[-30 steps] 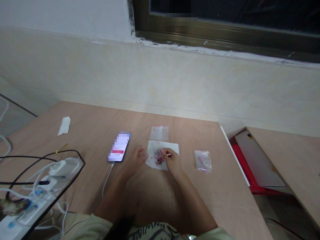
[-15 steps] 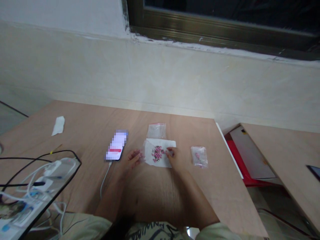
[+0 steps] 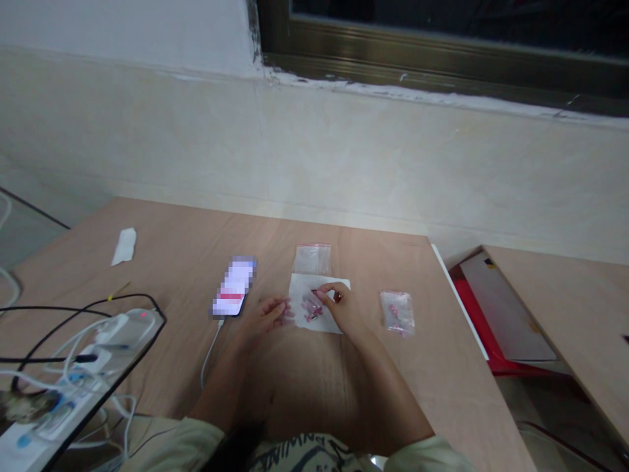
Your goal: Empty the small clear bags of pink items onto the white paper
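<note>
A loose cluster of small pink beads (image 3: 313, 313), with a few darker bits, lies on a white sheet of paper (image 3: 327, 326). Over the cluster my right hand (image 3: 338, 303) is closed in a pinch at the paper's right side; what its fingertips hold is too small and blurred to name. At the paper's left edge my left hand (image 3: 272, 313) has curled fingers around a see-through, pinkish plastic bag (image 3: 289, 312), whose outline is faint. Behind the paper a flat clear zip bag (image 3: 313, 257) lies on the table.
To the right lies another zip bag (image 3: 397, 312) with pink beads inside. A lit phone (image 3: 234, 286) on a charging cable sits left of my hands. Power strips (image 3: 122, 334) with tangled cables fill the near left. A white paper scrap (image 3: 124, 246) lies farther back.
My right hand has moved left and over the beads, covering part of them. The left hand stays by the paper's left edge. The whole view has shifted slightly.
</note>
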